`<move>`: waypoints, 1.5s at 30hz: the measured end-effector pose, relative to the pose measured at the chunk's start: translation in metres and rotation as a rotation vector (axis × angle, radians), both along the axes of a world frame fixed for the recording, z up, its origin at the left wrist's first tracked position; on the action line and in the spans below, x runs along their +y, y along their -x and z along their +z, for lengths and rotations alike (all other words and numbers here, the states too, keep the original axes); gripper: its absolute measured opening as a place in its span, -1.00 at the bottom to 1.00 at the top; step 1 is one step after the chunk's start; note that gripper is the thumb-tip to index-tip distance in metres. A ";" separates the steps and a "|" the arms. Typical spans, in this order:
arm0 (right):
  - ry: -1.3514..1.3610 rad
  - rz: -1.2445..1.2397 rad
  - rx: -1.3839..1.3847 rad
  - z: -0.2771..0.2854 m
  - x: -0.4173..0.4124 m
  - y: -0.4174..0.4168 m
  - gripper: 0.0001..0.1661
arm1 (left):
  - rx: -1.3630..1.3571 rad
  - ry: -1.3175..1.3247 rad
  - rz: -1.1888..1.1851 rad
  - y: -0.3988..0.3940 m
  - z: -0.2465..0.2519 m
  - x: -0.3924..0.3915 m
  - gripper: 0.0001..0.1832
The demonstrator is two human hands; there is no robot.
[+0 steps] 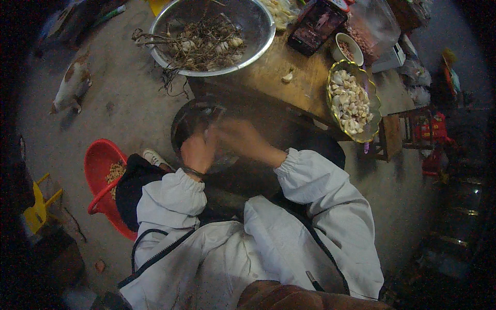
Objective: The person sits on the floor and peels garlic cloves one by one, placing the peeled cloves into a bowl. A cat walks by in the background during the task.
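Observation:
My left hand and my right hand meet over a dark round container below the table edge. Both hands are blurred, and whatever lies between their fingers cannot be made out. Ahead of them, a metal basin holds garlic bulbs with dry stems and roots, some hanging over its rim. One garlic clove lies on the wooden table. At the table's right edge, a gold-rimmed glass dish holds many loose cloves.
A phone, a small bowl and plastic bags stand on the table. A red basket with light-coloured pieces is at my left. A white and brown cat is on the floor. A wooden stool stands right.

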State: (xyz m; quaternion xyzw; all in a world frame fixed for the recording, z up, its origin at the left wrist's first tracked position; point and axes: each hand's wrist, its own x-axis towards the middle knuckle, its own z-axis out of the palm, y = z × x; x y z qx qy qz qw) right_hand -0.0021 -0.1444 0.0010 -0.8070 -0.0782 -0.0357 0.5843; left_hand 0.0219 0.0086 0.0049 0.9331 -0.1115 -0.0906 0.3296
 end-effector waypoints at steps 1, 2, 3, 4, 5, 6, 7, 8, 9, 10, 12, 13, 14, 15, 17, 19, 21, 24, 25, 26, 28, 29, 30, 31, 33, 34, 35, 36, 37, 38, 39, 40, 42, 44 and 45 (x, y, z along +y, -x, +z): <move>0.033 0.000 -0.076 -0.003 -0.001 -0.003 -0.74 | 0.002 -0.010 0.006 -0.002 -0.004 0.001 -0.52; 0.067 0.000 -0.152 -0.006 -0.003 -0.006 -0.75 | -0.028 -0.026 0.015 -0.002 -0.007 0.000 -0.52; 0.101 0.002 -0.225 -0.005 -0.002 -0.007 -0.75 | -0.055 -0.041 0.025 0.000 -0.007 -0.001 -0.52; 0.118 0.002 -0.198 -0.003 -0.002 -0.006 -0.75 | -0.082 -0.057 0.035 0.002 -0.007 -0.002 -0.51; 0.135 0.002 -0.172 -0.001 -0.003 -0.005 -0.75 | -0.070 -0.065 0.037 0.003 -0.007 -0.002 -0.53; 0.153 0.001 -0.147 0.002 -0.003 -0.004 -0.75 | -0.059 -0.072 0.036 0.003 -0.006 -0.003 -0.55; 0.157 -0.007 -0.135 0.001 -0.003 -0.004 -0.74 | -0.049 -0.080 0.036 0.003 -0.004 -0.004 -0.57; 0.161 -0.015 -0.123 -0.002 -0.004 -0.003 -0.74 | -0.060 -0.093 0.009 0.003 -0.002 -0.004 -0.55; 0.165 -0.023 -0.110 -0.003 -0.003 -0.003 -0.74 | -0.071 -0.106 -0.018 0.003 0.000 -0.004 -0.54; 0.140 -0.039 -0.062 -0.004 -0.002 -0.002 -0.74 | -0.081 -0.120 -0.046 0.003 0.001 -0.003 -0.52; 0.089 -0.069 0.035 -0.002 0.001 0.001 -0.74 | -0.113 -0.126 -0.074 0.004 0.000 -0.001 -0.53; 0.096 -0.073 0.025 0.000 0.002 0.001 -0.73 | -0.129 -0.129 -0.087 0.005 -0.001 0.000 -0.53; 0.103 -0.078 0.015 0.004 0.003 0.002 -0.73 | -0.133 -0.104 -0.075 0.005 -0.001 0.000 -0.54; 0.110 -0.084 0.004 0.007 0.004 0.003 -0.72 | -0.136 -0.078 -0.065 0.006 -0.001 -0.001 -0.54; 0.112 -0.103 -0.011 0.005 0.006 0.004 -0.73 | -0.128 -0.044 -0.045 0.008 -0.004 -0.001 -0.54; 0.161 -0.125 -0.051 0.000 0.007 0.004 -0.73 | -0.109 -0.028 -0.026 0.009 -0.011 -0.002 -0.55; 0.257 -0.146 -0.112 -0.001 0.009 0.003 -0.75 | -0.141 0.026 -0.026 0.009 -0.012 -0.003 -0.55; 0.356 -0.122 -0.096 0.015 0.008 0.006 -0.77 | -0.152 -0.056 -0.041 0.008 -0.010 -0.002 -0.56; 0.379 -0.123 -0.111 0.014 0.008 0.007 -0.77 | -0.149 -0.109 -0.051 0.008 -0.008 -0.001 -0.56; 0.401 -0.125 -0.126 0.014 0.008 0.007 -0.77 | -0.175 -0.125 -0.077 0.008 -0.004 -0.001 -0.57; 0.399 -0.121 -0.154 0.012 0.008 0.009 -0.78 | -0.226 -0.160 -0.128 0.010 0.004 0.000 -0.58; 0.376 -0.116 -0.166 0.011 0.007 0.010 -0.79 | -0.212 -0.151 -0.124 0.011 0.002 0.000 -0.58; 0.354 -0.111 -0.178 0.011 0.007 0.010 -0.79 | -0.197 -0.142 -0.118 0.010 -0.001 0.001 -0.58; 0.328 -0.108 -0.155 0.012 0.007 0.010 -0.79 | -0.183 -0.133 -0.113 0.010 -0.002 0.002 -0.59; 0.278 -0.104 -0.109 0.014 0.006 0.010 -0.79 | -0.260 -0.124 -0.169 0.011 0.004 0.003 -0.74; 0.250 -0.110 -0.098 0.013 0.006 0.010 -0.80 | -0.298 -0.119 -0.199 0.012 0.006 0.003 -0.82; 0.222 -0.116 -0.087 0.012 0.006 0.011 -0.80 | -0.289 -0.077 -0.182 0.013 0.002 0.004 -0.81; 0.193 -0.120 -0.077 0.013 0.007 0.010 -0.80 | -0.280 -0.036 -0.163 0.012 -0.003 0.005 -0.80; 0.165 -0.126 -0.065 0.014 0.008 0.011 -0.80 | -0.272 0.005 -0.145 0.012 -0.007 0.006 -0.79; 0.137 -0.133 -0.053 0.016 0.009 0.012 -0.80 | -0.254 0.033 -0.127 0.013 -0.009 0.006 -0.72; 0.108 -0.139 -0.040 0.018 0.009 0.012 -0.80 | -0.237 0.062 -0.108 0.013 -0.009 0.006 -0.64; 0.108 -0.141 -0.042 0.020 0.010 0.012 -0.80 | -0.219 0.090 -0.090 0.014 -0.010 0.005 -0.57; 0.108 -0.146 -0.046 0.022 0.010 0.012 -0.81 | -0.048 0.399 0.033 0.017 -0.025 -0.003 -0.54; 0.121 -0.121 -0.076 0.021 0.011 0.012 -0.80 | 0.252 0.620 0.182 0.019 -0.031 -0.003 -0.52; 0.131 -0.114 -0.087 0.019 0.010 0.013 -0.80 | 0.473 0.685 0.263 0.019 -0.010 -0.004 -0.51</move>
